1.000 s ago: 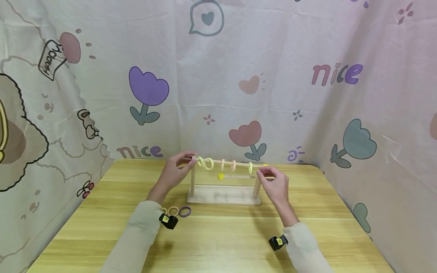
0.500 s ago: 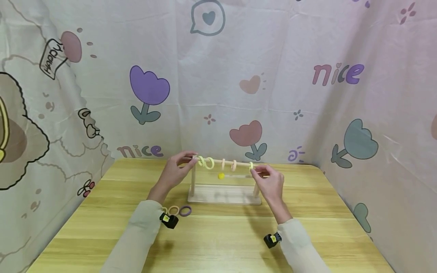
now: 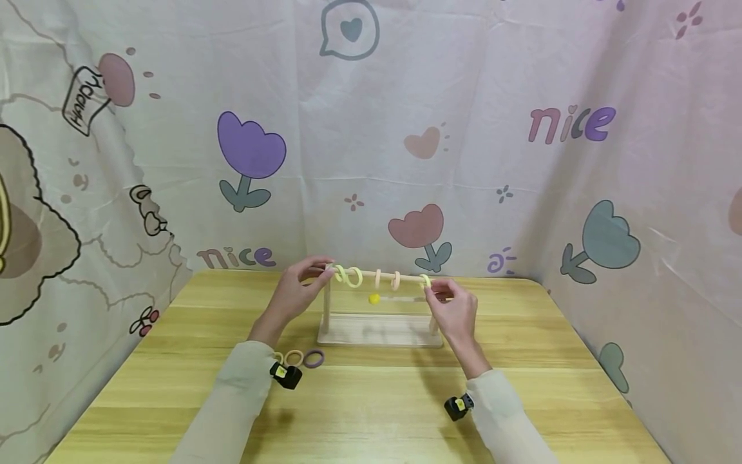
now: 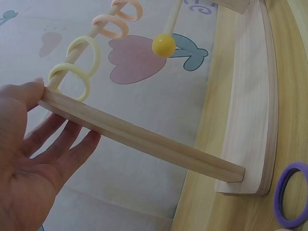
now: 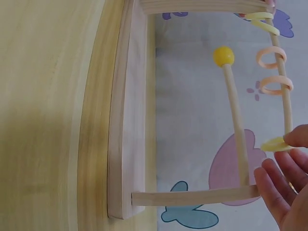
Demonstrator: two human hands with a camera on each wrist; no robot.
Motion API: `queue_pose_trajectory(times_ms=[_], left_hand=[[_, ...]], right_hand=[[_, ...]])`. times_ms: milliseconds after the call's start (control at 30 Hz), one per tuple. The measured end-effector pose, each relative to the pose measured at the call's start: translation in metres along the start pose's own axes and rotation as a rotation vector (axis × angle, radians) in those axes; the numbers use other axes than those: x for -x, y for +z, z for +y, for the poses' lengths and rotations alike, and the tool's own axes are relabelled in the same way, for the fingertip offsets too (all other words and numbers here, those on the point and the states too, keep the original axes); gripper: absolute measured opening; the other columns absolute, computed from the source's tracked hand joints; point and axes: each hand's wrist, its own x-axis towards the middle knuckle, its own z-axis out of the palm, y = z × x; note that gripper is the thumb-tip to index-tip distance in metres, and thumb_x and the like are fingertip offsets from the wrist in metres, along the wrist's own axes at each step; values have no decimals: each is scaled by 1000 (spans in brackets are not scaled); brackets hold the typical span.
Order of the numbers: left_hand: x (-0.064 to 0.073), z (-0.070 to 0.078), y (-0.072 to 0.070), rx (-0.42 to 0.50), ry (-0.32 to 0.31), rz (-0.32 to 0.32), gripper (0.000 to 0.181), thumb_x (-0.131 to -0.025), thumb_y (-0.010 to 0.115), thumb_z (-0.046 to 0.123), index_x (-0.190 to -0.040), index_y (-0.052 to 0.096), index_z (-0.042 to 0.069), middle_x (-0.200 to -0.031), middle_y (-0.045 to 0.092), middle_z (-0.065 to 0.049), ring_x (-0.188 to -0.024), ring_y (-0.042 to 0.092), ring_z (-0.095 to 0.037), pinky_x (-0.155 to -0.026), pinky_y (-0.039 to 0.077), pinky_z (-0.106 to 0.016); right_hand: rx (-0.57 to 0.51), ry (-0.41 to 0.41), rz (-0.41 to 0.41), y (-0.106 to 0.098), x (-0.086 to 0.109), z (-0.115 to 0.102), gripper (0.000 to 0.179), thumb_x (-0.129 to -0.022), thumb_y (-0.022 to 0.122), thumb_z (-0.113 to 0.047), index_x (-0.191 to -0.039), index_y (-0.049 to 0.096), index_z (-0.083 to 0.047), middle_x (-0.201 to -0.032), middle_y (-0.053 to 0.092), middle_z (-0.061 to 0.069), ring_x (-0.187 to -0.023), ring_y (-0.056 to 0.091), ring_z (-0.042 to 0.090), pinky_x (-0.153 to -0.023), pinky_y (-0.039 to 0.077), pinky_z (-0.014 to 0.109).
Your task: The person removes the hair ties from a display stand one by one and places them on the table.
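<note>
A wooden stand [image 3: 379, 330] on the table has two posts, with a thin rod [image 5: 287, 113] running along the top. My left hand [image 3: 294, 293] grips the top of the left post [image 4: 144, 137] between thumb and fingers. Two pale yellow rings [image 4: 89, 55] hang on the rod near that hand, and two peach rings [image 5: 275, 85] hang around its middle. At the right end, my right hand [image 3: 456, 312] pinches another pale yellow ring [image 5: 273, 144] that sits on the rod. The rod's tip beyond it is hidden by the fingers.
Below the top rod, a stick with a yellow ball [image 5: 223, 56] reaches inward from the right post [image 5: 197, 197]. A purple ring [image 3: 314, 359] and a peach ring [image 3: 294, 358] lie on the table by my left wrist, with another ring partly hidden. A patterned cloth hangs behind.
My right hand has moved left from the right post's top to the nearby yellow ring and now pinches it. My left hand has stayed on the left post.
</note>
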Motion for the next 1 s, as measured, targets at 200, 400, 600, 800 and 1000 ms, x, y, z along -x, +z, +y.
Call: queue_pose_trajectory(times_ms=[200, 400, 600, 800, 1000], left_hand=[[6, 15, -3, -2, 8, -2, 30, -103, 63, 13, -130, 65, 1, -126, 67, -23, -119, 66, -41, -104, 55, -55], [4, 12, -2, 5, 13, -1, 28, -102, 64, 12, -128, 66, 0, -124, 67, -24, -118, 67, -42, -104, 55, -56], [5, 11, -2, 10, 10, -4, 29, -102, 64, 11, -129, 66, -1, -125, 67, -25, -118, 67, -43, -103, 55, -57], [4, 12, -3, 10, 5, -9, 29, -102, 64, 12, -129, 66, 0, -124, 67, -24, -118, 67, -41, -103, 55, -54], [3, 10, -3, 27, 8, -14, 29, -102, 63, 11, -128, 65, -1, -125, 67, -25, -119, 66, -43, -105, 54, -55]], right_hand=[[-14, -10, 61, -4, -1, 2, 9, -84, 80, 0, -92, 77, 3, -82, 77, 20, -70, 73, 27, -62, 52, 3], [-25, -18, 110, -14, -4, 5, 8, -85, 80, -2, -91, 78, 4, -84, 77, 20, -68, 66, 2, -61, 53, 4], [-21, 36, 131, -22, -7, 10, 9, -86, 80, -2, -92, 78, 4, -85, 77, 21, -67, 59, -9, -61, 53, 4], [-13, 109, 146, -28, -10, 15, 11, -87, 77, -1, -96, 78, 5, -89, 75, 24, -67, 58, -11, -61, 52, 3], [-34, 154, 131, -31, -13, 21, 13, -90, 75, -2, -100, 76, 7, -92, 75, 25, -66, 59, -11, -60, 53, 6]])
